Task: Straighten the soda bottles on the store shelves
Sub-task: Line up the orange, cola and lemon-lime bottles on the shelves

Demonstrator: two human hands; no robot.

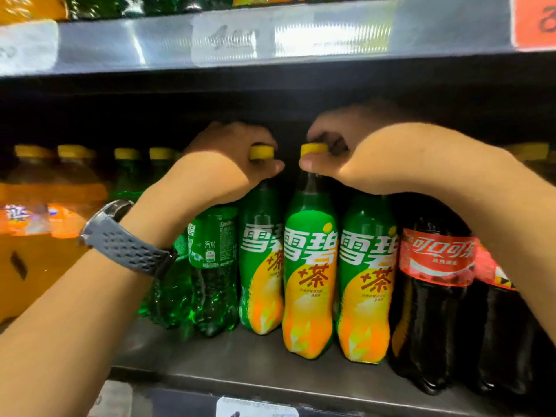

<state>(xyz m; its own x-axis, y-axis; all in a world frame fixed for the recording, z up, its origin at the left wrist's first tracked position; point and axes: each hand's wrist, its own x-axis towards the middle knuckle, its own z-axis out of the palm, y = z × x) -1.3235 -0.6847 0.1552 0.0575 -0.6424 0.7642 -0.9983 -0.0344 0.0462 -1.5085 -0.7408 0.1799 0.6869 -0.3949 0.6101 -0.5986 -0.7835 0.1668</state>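
Dim store shelving: grey metal shelf across 6 o'clock, price rail of the level above across 12 o'clock, tags on it blurred. Dead centre, three upright Sprite tea bottles side by side, green-and-yellow labels facing out: left tea bottle, middle tea bottle standing furthest forward, right tea bottle. Left hand just toward 11 o'clock of centre, fingers curled over the yellow left cap, thumb pressed against that bottle's neck. Right hand toward 1 o'clock, fingers and thumb pinched round the yellow middle cap. Grey-strapped wristwatch on the left wrist at 8 o'clock. Clear green Sprite bottles just beside the left tea bottle, on its 9 o'clock side. Dark Coca-Cola bottles with red labels toward 3 o'clock, tops hidden behind the right forearm. Orange soda bottles with yellow caps at 9 o'clock, blurred. White price tag at 6 o'clock below the shelf's front lip, unreadable.
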